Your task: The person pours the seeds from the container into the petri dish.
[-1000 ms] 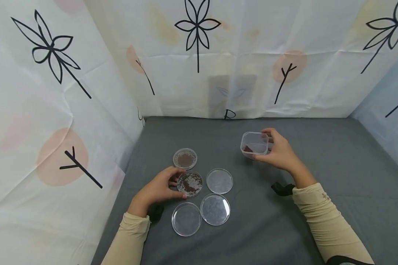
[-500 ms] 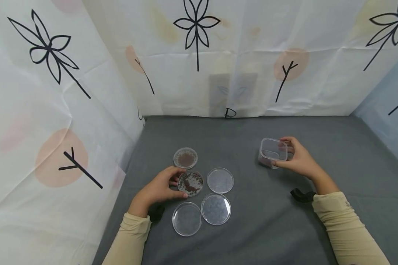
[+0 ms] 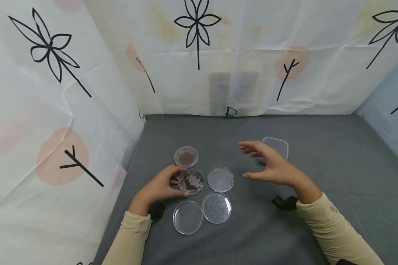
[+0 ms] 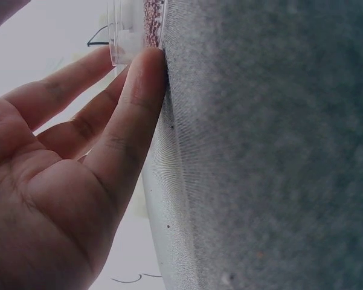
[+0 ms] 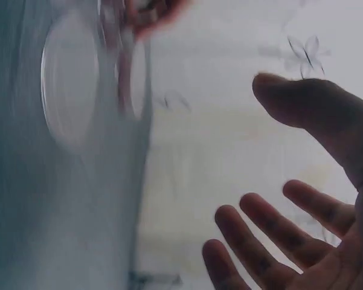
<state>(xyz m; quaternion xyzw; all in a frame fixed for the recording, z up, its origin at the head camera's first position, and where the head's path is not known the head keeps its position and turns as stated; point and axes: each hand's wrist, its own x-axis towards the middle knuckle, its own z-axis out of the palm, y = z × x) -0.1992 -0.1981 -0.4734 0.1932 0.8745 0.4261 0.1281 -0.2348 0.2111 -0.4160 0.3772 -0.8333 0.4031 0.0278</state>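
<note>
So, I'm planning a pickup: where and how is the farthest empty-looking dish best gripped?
Likely the right rim of that dish, from the right: it lies flat, grey cloth borders that side, while a grain-speckled dish sits close left and another clear dish by its near edge.

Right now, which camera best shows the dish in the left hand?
The head view: it shows the round dish from above, with reddish-brown bits scattered in it. The left wrist view catches only part of its side, by the left fingers. The right wrist view is too blurred to tell.
</note>
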